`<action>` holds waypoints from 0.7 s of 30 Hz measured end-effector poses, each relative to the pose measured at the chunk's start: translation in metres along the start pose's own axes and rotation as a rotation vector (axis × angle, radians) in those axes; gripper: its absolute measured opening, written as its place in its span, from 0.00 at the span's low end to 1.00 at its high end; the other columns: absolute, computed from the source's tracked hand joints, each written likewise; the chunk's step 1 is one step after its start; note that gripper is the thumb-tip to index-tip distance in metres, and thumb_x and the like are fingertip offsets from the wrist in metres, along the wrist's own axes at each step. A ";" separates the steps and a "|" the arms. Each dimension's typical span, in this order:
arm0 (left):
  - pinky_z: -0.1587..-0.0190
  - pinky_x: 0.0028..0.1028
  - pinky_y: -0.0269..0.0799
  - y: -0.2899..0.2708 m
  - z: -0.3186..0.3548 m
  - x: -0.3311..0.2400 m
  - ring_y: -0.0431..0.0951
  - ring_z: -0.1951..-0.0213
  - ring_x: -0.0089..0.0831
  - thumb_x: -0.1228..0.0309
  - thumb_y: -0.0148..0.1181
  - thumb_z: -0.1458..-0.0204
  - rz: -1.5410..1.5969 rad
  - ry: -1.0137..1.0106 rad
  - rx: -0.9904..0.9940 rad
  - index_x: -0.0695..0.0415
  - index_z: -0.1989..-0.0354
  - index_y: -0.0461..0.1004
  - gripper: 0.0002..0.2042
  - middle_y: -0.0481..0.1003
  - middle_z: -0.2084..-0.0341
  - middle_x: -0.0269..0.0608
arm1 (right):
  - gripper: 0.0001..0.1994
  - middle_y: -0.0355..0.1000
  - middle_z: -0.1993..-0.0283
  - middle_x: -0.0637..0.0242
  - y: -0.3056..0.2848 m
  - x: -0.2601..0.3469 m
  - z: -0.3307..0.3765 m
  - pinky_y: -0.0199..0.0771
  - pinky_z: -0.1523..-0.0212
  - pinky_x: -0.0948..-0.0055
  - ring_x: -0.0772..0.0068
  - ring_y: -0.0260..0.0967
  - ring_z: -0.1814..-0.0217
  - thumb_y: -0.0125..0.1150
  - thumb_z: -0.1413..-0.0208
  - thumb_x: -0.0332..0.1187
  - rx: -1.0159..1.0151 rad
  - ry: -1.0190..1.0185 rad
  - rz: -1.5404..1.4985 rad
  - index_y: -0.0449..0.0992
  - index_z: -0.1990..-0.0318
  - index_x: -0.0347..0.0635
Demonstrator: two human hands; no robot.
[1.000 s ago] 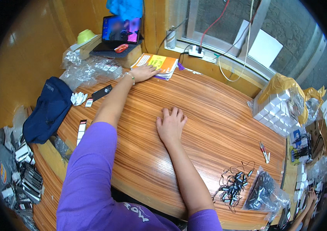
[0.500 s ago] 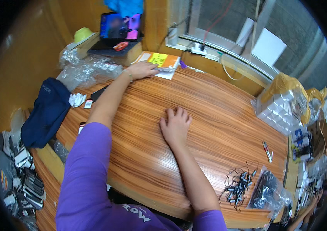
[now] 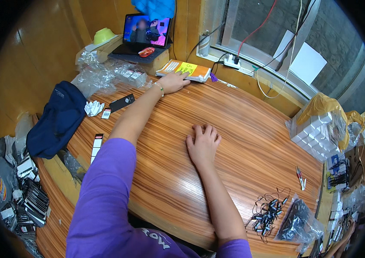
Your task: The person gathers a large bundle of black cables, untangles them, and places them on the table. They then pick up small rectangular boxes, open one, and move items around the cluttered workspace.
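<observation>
At the far side of the table, my left hand (image 3: 174, 82) reaches out with its fingers against the near edge of a stack of orange and white notebooks (image 3: 202, 76). A yellow label lies on top of the stack. The fingers look extended rather than wrapped round it, though their undersides are hidden. My right hand (image 3: 204, 146) rests palm down on the bare wood in mid-table, fingers apart, holding nothing. Left of my left forearm lie a black card tag (image 3: 122, 102), a small white label (image 3: 106, 113) and a crumpled white bundle (image 3: 94, 108).
A laptop (image 3: 146, 31) with a red mouse (image 3: 147, 52) stands on a raised box, beside clear plastic wrap (image 3: 98, 73). Dark blue cloth (image 3: 57, 120) hangs over the left edge. To the right are small white boxes (image 3: 315, 133), red-handled pliers (image 3: 299, 175), tangled black cables (image 3: 267, 217) and a plastic bag (image 3: 299, 223).
The white sheet that stuck out under the notebooks' near edge no longer shows; the stack sits squarer under my left fingers. My right hand stays on the table. The whole view has shifted slightly.
</observation>
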State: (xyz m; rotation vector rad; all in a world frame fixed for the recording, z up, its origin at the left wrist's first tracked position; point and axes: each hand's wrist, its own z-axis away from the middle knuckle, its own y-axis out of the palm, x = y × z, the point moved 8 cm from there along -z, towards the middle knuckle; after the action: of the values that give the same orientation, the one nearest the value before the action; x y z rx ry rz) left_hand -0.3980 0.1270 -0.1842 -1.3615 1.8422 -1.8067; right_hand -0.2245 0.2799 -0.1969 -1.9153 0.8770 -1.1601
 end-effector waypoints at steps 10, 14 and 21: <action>0.69 0.32 0.72 -0.032 -0.017 -0.017 0.75 0.65 0.37 0.72 0.46 0.52 -0.041 0.050 0.009 0.50 0.58 0.63 0.12 0.67 0.63 0.42 | 0.19 0.57 0.47 0.51 -0.001 -0.001 0.002 0.44 0.42 0.46 0.53 0.49 0.41 0.55 0.53 0.38 -0.008 0.006 -0.040 0.66 0.53 0.42; 0.74 0.33 0.72 -0.053 -0.035 -0.074 0.76 0.72 0.38 0.72 0.46 0.52 0.035 0.010 -0.001 0.52 0.60 0.62 0.09 0.69 0.70 0.43 | 0.28 0.53 0.43 0.47 -0.008 -0.022 0.000 0.44 0.40 0.51 0.51 0.47 0.39 0.55 0.52 0.37 -0.177 0.146 -0.260 0.55 0.44 0.38; 0.71 0.37 0.71 -0.113 -0.044 -0.139 0.75 0.70 0.43 0.74 0.48 0.53 0.342 -0.078 -0.034 0.49 0.53 0.66 0.17 0.72 0.70 0.46 | 0.39 0.41 0.36 0.46 0.001 -0.072 -0.006 0.44 0.39 0.60 0.54 0.46 0.36 0.51 0.47 0.50 -0.533 0.365 -1.310 0.39 0.36 0.38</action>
State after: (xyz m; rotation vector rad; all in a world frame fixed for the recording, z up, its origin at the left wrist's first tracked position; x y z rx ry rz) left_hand -0.3036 0.2781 -0.1354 -1.0328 1.9315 -1.5348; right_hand -0.2563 0.3372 -0.2264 -2.8716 -0.0797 -2.2080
